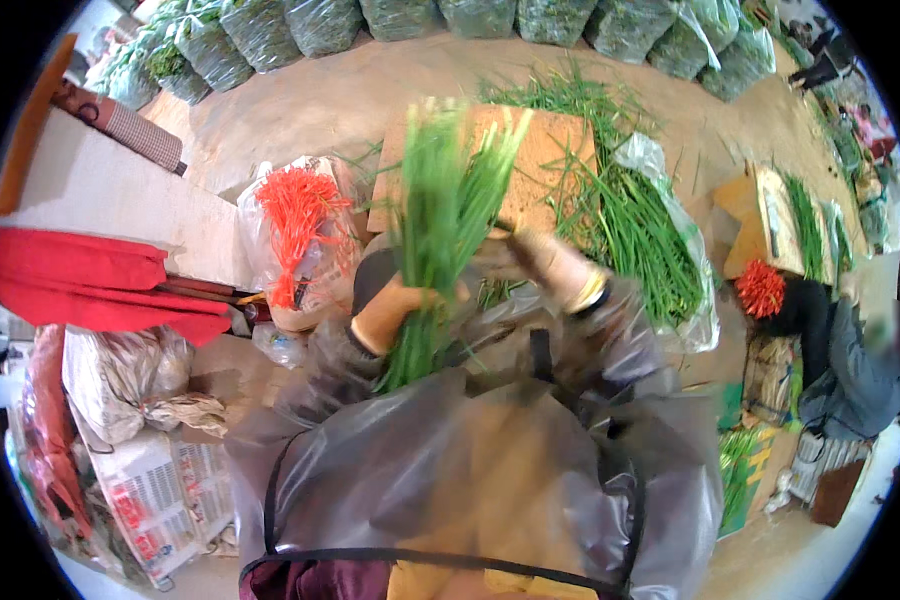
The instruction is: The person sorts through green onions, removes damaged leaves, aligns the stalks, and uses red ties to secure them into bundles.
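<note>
My left hand [394, 311] grips a bunch of long green chives or similar leafy stalks [435, 217], held upright over my lap with pale ends toward the wooden board [562, 142]. Motion blurs the bunch. To its right, my right hand [521, 244] is near a dark, narrow object that I cannot make out; its fingers are partly hidden and blurred. Loose green stalks [645, 240] lie on clear plastic at the right of the board, with more scattered past its far edge. A bundle of red-orange plastic ties [292, 217] rests on a bag at the left.
Plastic bags filled with greens [480, 19] line the far side. Another person [847, 367] sits at the right beside a second board [780, 217]. Red cloth [75, 270] and a white plastic crate [150, 487] are at the left.
</note>
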{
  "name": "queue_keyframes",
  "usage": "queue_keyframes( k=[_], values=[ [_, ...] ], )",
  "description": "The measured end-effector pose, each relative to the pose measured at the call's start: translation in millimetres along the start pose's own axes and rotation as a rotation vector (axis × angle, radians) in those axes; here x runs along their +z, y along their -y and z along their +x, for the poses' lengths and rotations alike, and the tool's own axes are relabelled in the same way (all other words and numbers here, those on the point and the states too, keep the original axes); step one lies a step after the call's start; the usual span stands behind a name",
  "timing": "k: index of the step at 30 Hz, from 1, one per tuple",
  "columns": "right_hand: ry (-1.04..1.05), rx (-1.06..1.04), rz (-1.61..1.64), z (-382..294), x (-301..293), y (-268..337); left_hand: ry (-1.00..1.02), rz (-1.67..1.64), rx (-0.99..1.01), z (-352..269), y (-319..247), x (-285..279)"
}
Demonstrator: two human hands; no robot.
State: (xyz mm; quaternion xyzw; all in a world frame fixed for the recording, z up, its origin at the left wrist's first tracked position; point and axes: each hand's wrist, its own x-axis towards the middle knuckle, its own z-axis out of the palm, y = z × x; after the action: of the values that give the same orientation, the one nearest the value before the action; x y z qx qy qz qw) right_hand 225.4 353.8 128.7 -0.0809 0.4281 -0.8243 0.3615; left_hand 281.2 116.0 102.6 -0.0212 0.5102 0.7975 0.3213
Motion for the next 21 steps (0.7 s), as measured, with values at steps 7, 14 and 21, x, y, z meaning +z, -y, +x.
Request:
queue_keyframes(
  k=[7,14,21],
  values=[
    [-0.361,-0.261,-0.140,51,1,-56,-0.270,1.582,0.277,107,60,3],
    [-0.358,-0.281,-0.037,-14,-46,26,0.517,0.992,0.573,26,-33,47],
    [-0.371,-0.148,-0.341,-90,-49,61,0.073,0.671,0.223,25,-25,12]
  ],
)
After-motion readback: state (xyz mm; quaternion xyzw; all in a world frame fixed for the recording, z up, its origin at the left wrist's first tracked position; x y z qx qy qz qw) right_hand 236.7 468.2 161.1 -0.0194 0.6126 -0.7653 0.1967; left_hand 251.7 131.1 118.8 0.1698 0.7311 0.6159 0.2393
